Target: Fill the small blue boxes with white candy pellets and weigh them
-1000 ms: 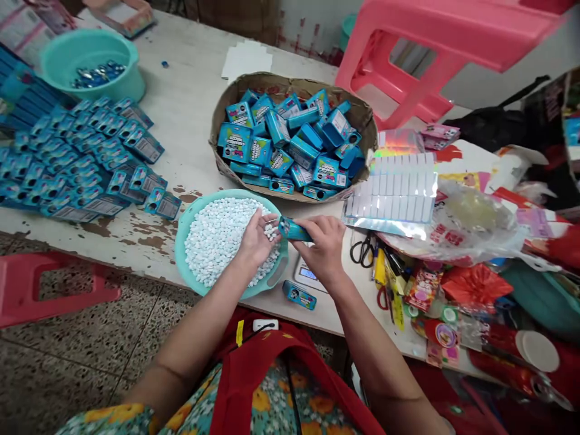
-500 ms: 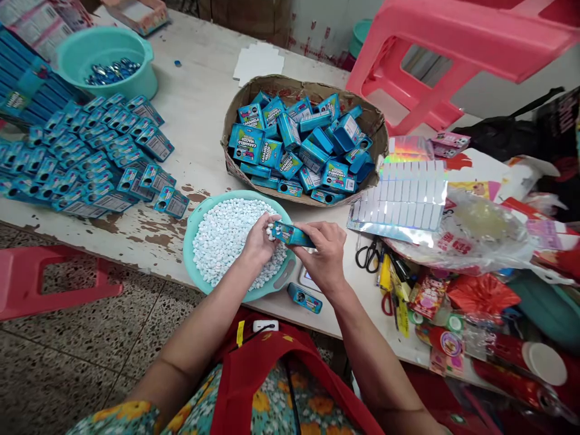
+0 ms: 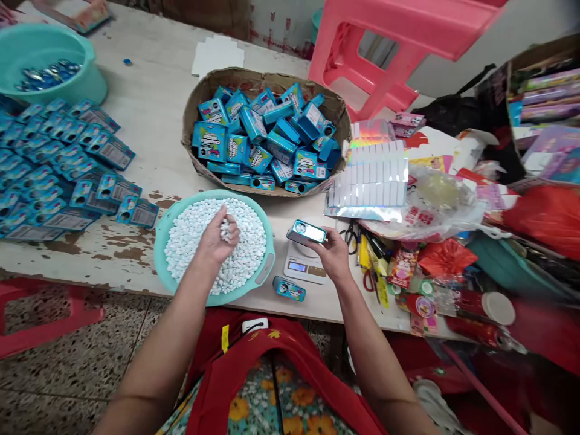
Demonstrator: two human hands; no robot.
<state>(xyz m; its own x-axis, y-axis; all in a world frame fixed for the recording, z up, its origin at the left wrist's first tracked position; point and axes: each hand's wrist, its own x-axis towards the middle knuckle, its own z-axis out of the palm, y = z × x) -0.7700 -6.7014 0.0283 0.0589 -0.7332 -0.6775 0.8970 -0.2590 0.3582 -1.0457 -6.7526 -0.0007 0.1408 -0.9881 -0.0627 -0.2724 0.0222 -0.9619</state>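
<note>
My left hand [image 3: 220,237] is curled around a few white candies, above the white candies [image 3: 240,260] that fill a round turquoise basin [image 3: 162,251]. In my right hand [image 3: 333,251] is a small blue tin [image 3: 308,231], held by its end over a white digital scale [image 3: 304,266] with a lit display. Another blue tin [image 3: 289,289] lies on the table between the basin and the scale, near the front edge.
A cardboard box [image 3: 190,151] full of blue tins stands behind the basin. Rows of blue tins [image 3: 54,163] and a turquoise tub [image 3: 93,78] are at left. Label sheets [image 3: 371,181], scissors [image 3: 350,235] and a pink stool [image 3: 385,24] are at right.
My left hand has moved away from the tin, back over the candies, and closed on some. My right hand has carried the tin right, over the scale, and turned it. The view has shifted right.
</note>
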